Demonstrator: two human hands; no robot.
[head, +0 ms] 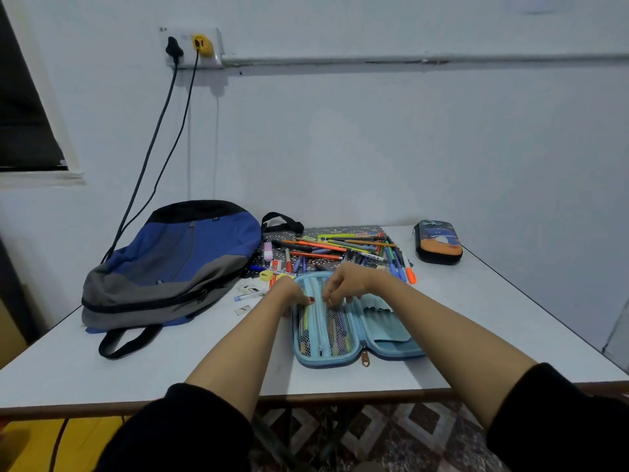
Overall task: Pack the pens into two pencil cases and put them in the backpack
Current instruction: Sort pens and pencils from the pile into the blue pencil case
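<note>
The blue pencil case (391, 332) lies open flat on the surface (493, 318), near the person, with a few pens already visible behind its mesh pocket (337, 330). The left hand (289, 291) grips the case's far left rim with curled fingers (304, 299). The right hand (347, 281) has its fingers (340, 294) bent down onto the far end of the pocket, and I cannot tell whether they pinch a zip pull, a pen or just the mesh. The likeliest trouble is at that pocket: a pen pushed in at an angle may catch its tip in the mesh, or a zip drawn over protruding pens may jam. If the left hand lets go, a pull from the right could drag the light case along the surface. The loose pens (340, 248) lie in a crossed heap just beyond both hands, so a careless reach may knock some away, and the orange-capped marker (410, 274) at the heap's right edge looks free to roll. Overfilling this case may keep it from closing, while the dark pencil case (438, 242) stands shut, well apart at the far right. The backpack (177, 264) lies on the left, apparently zipped, so it probably needs opening before anything goes in.
</note>
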